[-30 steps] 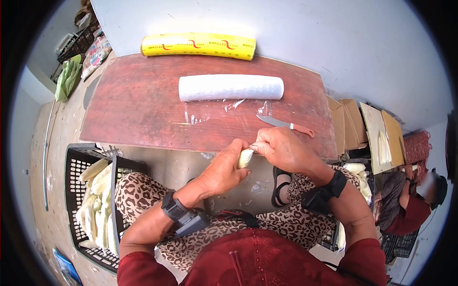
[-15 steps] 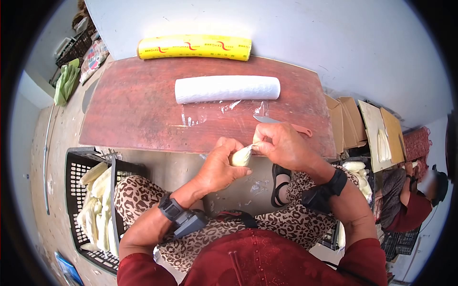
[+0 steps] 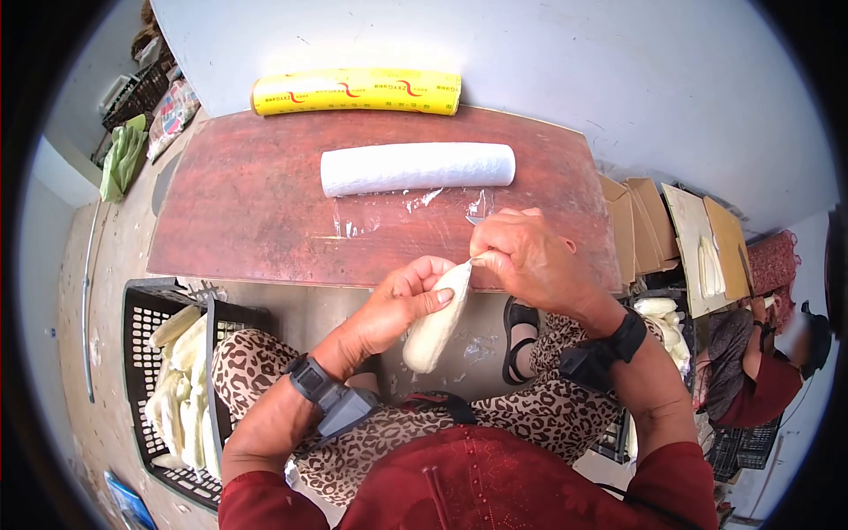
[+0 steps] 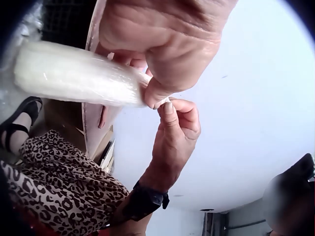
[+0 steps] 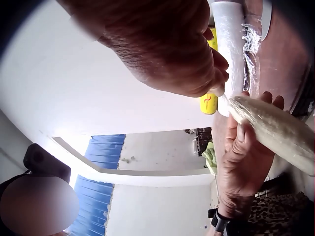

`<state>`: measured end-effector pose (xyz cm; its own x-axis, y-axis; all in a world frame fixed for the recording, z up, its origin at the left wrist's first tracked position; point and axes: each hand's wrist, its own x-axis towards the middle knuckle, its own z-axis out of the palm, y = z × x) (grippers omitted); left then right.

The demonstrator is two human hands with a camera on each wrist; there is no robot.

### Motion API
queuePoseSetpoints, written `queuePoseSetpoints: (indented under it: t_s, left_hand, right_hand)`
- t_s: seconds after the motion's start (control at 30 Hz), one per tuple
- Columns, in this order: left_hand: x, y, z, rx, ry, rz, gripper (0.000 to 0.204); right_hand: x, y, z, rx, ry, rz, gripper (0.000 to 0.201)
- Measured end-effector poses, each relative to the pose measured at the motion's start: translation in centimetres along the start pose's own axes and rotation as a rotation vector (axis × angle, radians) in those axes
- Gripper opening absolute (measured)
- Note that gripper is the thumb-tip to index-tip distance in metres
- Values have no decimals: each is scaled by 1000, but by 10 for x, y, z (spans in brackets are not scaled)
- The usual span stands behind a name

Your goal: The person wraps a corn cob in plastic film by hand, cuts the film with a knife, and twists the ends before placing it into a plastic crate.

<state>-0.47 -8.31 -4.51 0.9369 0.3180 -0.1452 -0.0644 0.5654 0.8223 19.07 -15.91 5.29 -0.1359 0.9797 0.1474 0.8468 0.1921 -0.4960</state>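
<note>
A pale ear of corn [image 3: 431,340] in clear plastic film slants down in front of the table edge, its upper end narrowing to a twist of film. My left hand [image 3: 389,309] holds it near that upper end, thumb across its face. With thumb and fingers, my right hand [image 3: 530,258] pinches the film at the tip. In the left wrist view the film shines along the corn [image 4: 74,76]. The right wrist view shows the wrinkled film bunched at the end of the corn [image 5: 275,128].
A white film roll [image 3: 420,168] lies on the red-brown table [image 3: 238,194], a yellow roll [image 3: 353,92] behind it. My right hand partly hides a knife [image 3: 570,246]. A black crate [image 3: 141,362] of corn stands left; cardboard [image 3: 649,225] and another seated person [image 3: 760,380] are at right.
The ear of corn has swung from nearly end-on to hanging lengthwise below my hands. My right hand has shifted slightly up and covers more of the knife.
</note>
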Motion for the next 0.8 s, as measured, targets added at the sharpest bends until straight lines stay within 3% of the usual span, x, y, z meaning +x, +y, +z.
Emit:
queuePoseSetpoints:
  t_s: [0.1, 0.3, 0.4, 0.8]
  left_hand:
    - [-3, 5, 2, -46, -64, -81, 47]
    - [-5, 6, 21, 390, 103, 6, 56]
    - [-1, -3, 15, 367, 198, 43, 57]
    - [-7, 7, 10, 63, 53, -27, 35]
  right_hand:
    - [0, 1, -1, 8, 2, -4, 8]
    - [0, -4, -1, -23, 2, -10, 7]
    - [1, -2, 1, -36, 0, -25, 8]
    - [4, -3, -2, -61, -19, -17, 6]
